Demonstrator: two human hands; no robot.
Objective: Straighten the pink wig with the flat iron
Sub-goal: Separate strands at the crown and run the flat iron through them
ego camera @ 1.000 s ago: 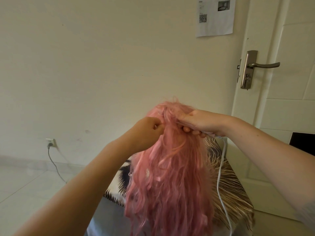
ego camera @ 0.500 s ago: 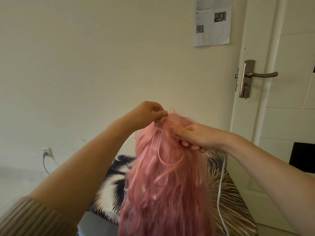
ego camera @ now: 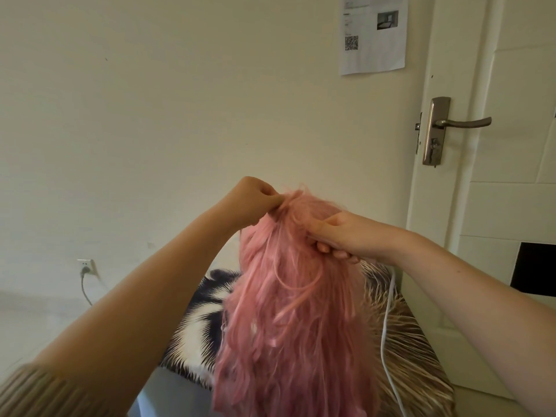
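The long pink wig (ego camera: 294, 311) hangs in the middle of the head view, its strands falling toward the bottom edge. At the wig's top left, my left hand (ego camera: 249, 203) pinches a tuft of pink hair. My right hand (ego camera: 346, 233) is at the top right with its thumb on the hair and its fingers curled under. The flat iron is hidden inside that grip and behind the hair. Only its white cord (ego camera: 386, 320) shows, hanging down from under my right wrist.
Under the wig lies a black, white and tan striped cover (ego camera: 195, 332). A white door (ego camera: 511, 206) with a metal lever handle (ego camera: 463, 123) stands at the right. A wall socket (ego camera: 85, 266) with a plug is low on the left wall. A printed sheet (ego camera: 373, 34) hangs above.
My left hand has risen above the wig's top with the pinched tuft. My right hand has stayed at the top right of the wig. The view has tilted upward.
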